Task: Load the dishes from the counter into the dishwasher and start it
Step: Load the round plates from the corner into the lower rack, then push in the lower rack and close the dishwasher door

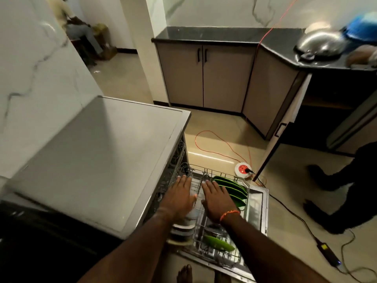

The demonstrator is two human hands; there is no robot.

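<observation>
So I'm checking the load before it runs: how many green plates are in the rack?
5 visible: four stand on edge in a row at the far right of the rack, beside the right hand; one lies tilted near the front. Arms may hide more.

Blurred at the counter's (326, 64) right end: a steel pan (320, 44), a blue item (361, 27) cut by the frame's right edge, identity unclear. Hidden under the left hand (180, 194) and right hand (217, 198): the middle of the lower rack (222, 256). Smeared beneath the left forearm: pale stacked dishes (182, 229), count unreadable. Cropped at right: a dark-clothed person's legs (342, 184).
</observation>
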